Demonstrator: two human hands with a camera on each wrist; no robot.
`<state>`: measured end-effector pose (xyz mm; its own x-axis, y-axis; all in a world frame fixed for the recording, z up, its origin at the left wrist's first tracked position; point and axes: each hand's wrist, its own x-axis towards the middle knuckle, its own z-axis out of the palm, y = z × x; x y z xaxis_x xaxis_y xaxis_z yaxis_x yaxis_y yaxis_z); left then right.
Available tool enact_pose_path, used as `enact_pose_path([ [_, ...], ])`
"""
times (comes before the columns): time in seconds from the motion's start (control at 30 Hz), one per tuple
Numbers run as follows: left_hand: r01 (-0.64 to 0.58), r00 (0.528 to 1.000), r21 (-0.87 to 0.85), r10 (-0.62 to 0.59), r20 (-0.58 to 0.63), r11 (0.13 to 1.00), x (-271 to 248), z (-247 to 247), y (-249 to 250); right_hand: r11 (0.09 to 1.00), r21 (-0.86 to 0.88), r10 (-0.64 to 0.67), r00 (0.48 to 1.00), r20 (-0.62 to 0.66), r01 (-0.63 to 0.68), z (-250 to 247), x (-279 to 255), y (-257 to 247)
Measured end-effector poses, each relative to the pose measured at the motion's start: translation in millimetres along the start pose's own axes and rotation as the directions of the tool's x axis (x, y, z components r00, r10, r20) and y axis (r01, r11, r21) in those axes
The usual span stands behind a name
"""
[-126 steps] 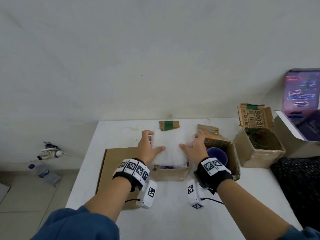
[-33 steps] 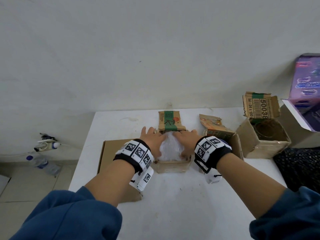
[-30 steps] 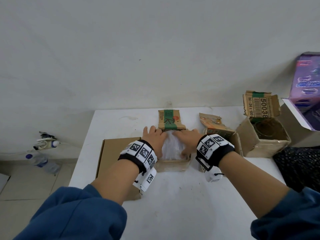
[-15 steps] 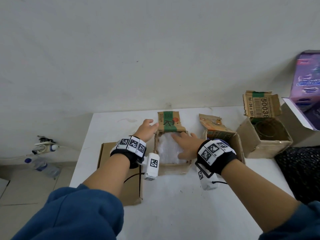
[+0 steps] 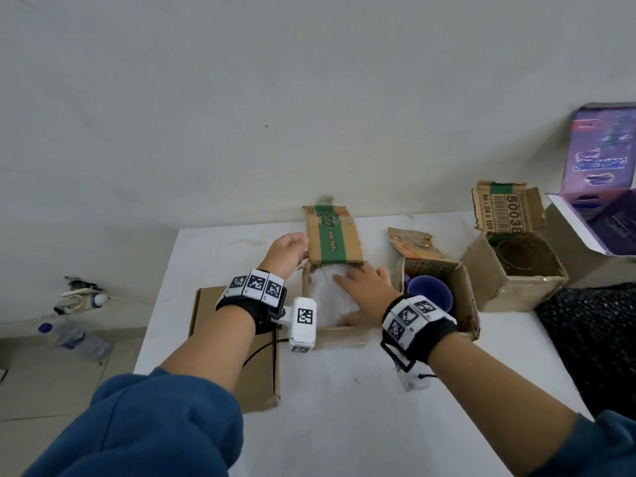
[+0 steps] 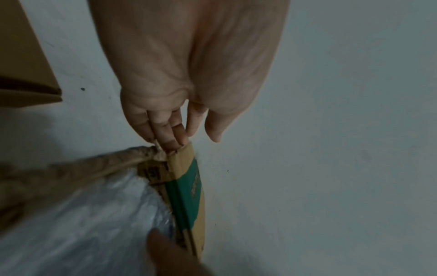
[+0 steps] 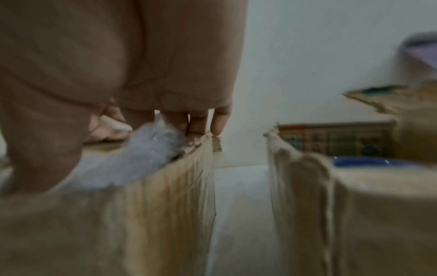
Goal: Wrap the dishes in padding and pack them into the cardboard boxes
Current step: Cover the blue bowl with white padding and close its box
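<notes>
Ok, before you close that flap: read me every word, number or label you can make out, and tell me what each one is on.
"gula batu", on the green band of the raised flap of the middle box.
"50038", beside a barcode on the flap of the right-hand box.
"isi : 24 x 180", on that same flap.
Print on the purple carton: too blurred to read.
Print on the orange flap of the box holding the blue cup: unreadable.

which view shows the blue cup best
The head view: the blue cup sits in the cardboard box right of the one being packed, its round rim fully visible. The right wrist view shows only a blurred blue sliver over that box's wall. The left wrist view misses it.
</notes>
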<state>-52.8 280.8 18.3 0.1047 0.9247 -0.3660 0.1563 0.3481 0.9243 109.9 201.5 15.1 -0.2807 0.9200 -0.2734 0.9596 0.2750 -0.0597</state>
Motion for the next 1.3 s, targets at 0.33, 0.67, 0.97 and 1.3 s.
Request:
enact_pose_path([
  [0.33,-0.212,0.948,0.124,0.234,-0.215,0.969,-18.6,1.0,-11.4,0.863,0.490,-0.001,0.971,-0.239,0.121,8.3,-25.0,16.5],
  [0.67,-0.437,0.880,0.418,0.475,0.014,0.797,-57.6,-15.3,-34.7,-0.050,0.990,0.442,0.892,-0.094,0.129,-13.4,-65.2,8.3],
  [0.97,-0.501,0.863,0.482,0.456,0.217,0.719,-80.8,-15.4,-61.8,0.515,0.852,0.414,0.898,-0.152,-0.093,31.5,-64.3,1.1],
  [1.3,-0.412,0.830,0.711,0.556,0.036,0.570,-96.8,-8.8,-90.3,0.569,0.800,0.402,0.913,-0.068,-0.191,36.7,-69.9,-15.7],
])
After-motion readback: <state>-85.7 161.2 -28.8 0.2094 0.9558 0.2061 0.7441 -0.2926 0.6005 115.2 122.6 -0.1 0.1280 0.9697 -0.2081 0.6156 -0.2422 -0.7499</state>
